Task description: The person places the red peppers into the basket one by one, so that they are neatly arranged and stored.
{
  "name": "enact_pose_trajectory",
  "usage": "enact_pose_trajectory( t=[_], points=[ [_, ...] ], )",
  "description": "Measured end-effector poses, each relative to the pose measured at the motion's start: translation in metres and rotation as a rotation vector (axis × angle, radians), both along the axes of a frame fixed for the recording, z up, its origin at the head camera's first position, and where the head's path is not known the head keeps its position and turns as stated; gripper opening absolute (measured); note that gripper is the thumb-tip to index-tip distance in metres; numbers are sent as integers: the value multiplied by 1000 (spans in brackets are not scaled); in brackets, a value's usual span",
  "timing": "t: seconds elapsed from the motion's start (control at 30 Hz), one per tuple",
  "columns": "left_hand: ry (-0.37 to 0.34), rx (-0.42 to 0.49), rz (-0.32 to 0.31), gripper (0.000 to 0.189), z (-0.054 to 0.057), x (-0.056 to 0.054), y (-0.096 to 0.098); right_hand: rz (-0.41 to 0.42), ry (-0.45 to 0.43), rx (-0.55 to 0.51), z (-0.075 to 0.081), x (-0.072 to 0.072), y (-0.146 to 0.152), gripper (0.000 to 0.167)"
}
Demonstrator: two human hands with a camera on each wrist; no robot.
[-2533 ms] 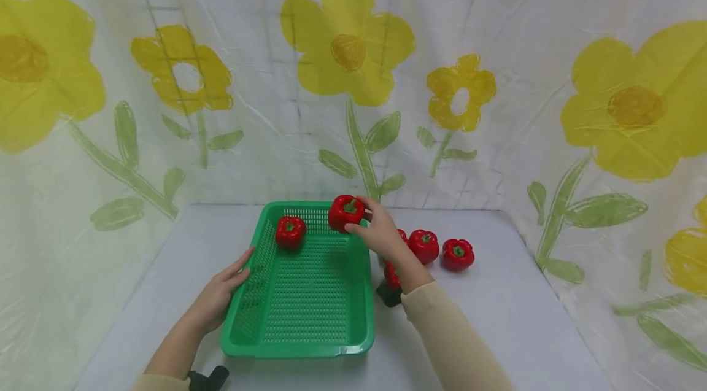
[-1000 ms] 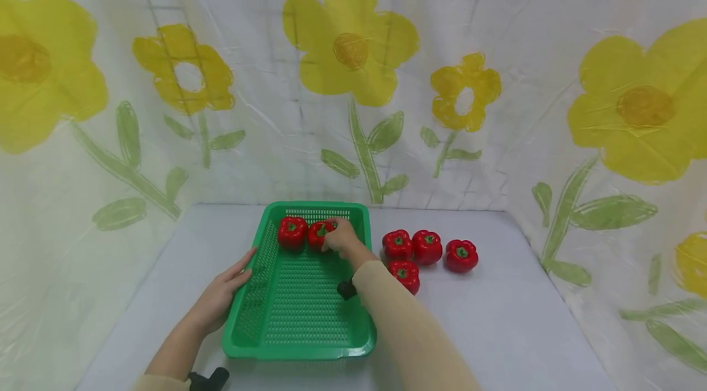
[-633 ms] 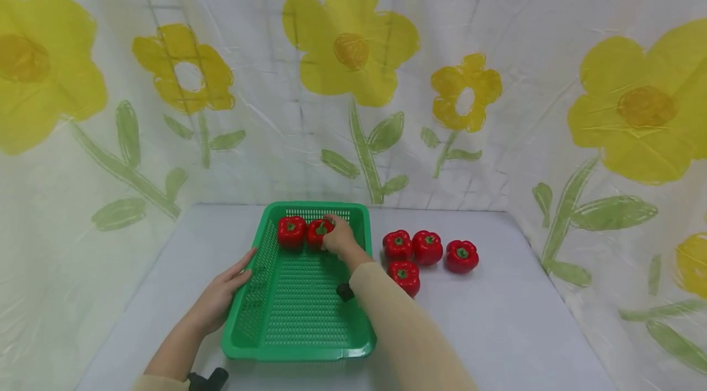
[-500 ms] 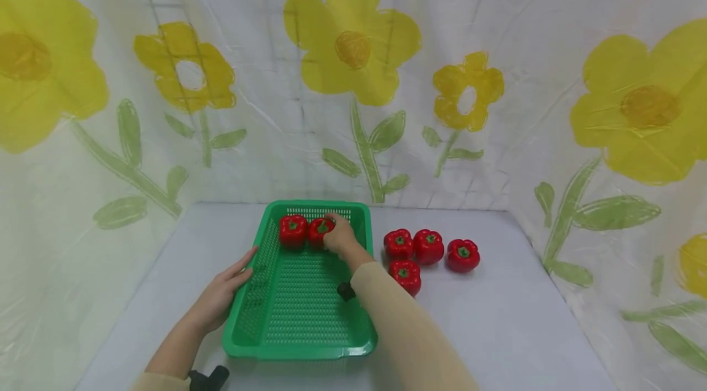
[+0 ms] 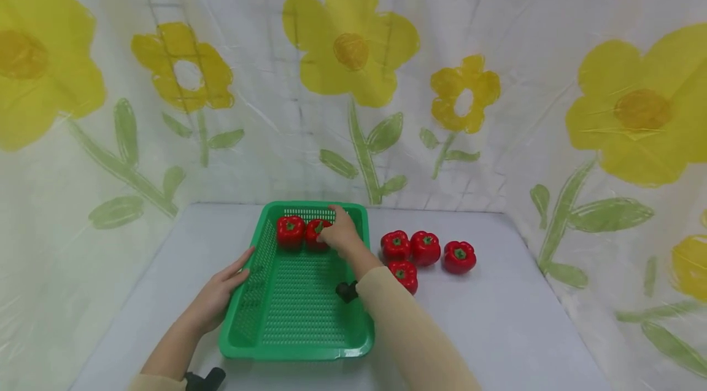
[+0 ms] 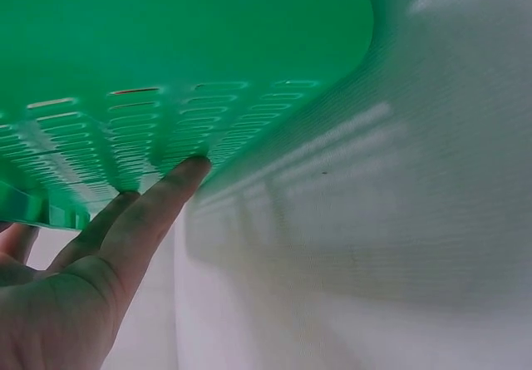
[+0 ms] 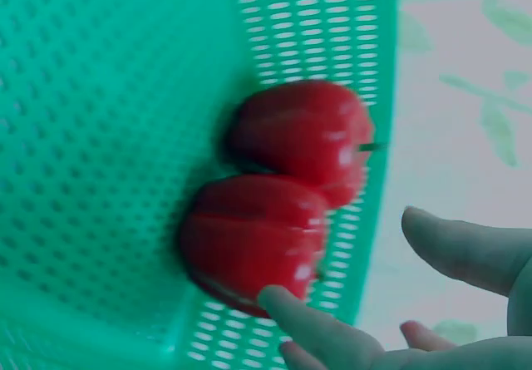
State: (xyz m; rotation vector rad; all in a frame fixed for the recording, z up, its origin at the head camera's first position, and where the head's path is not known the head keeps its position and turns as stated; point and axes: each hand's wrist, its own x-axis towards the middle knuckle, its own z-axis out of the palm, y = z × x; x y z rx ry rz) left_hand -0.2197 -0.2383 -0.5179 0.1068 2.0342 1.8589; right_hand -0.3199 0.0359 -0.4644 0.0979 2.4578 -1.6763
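Observation:
A green perforated plastic basket (image 5: 306,305) sits on the table. Two red bell peppers stand side by side at its far end, the left pepper (image 5: 290,232) and the right pepper (image 5: 317,235). My right hand (image 5: 341,234) is over the basket by the right pepper. In the right wrist view its thumb (image 7: 465,249) stands well apart from both peppers, while a fingertip (image 7: 278,299) overlaps the lower one; whether it touches is unclear. My left hand (image 5: 215,299) rests on the basket's left side with straight fingers (image 6: 158,212) against the slotted wall.
Several more red peppers lie right of the basket: two touching at the back (image 5: 424,248), a nearer pepper (image 5: 403,276) partly behind the right sleeve (image 5: 409,323), and a pepper (image 5: 459,257) farther right. A flower-printed curtain (image 5: 265,133) hangs behind the table.
My right hand carried a pepper from above the basket's right rim down beside the first pepper. Its fingers have since spread off it. The left hand stays on the basket's side.

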Motion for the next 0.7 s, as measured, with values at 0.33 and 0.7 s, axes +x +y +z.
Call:
enact_pose_trajectory(
  t=[0.33,0.7],
  points=[
    [-1,-7,7,56,-5,0,4,69,8,-164,26,20,19,83],
    [0,-14,27,55,-3,1,2,190,103,-325,37,40,55,80]
  ],
)
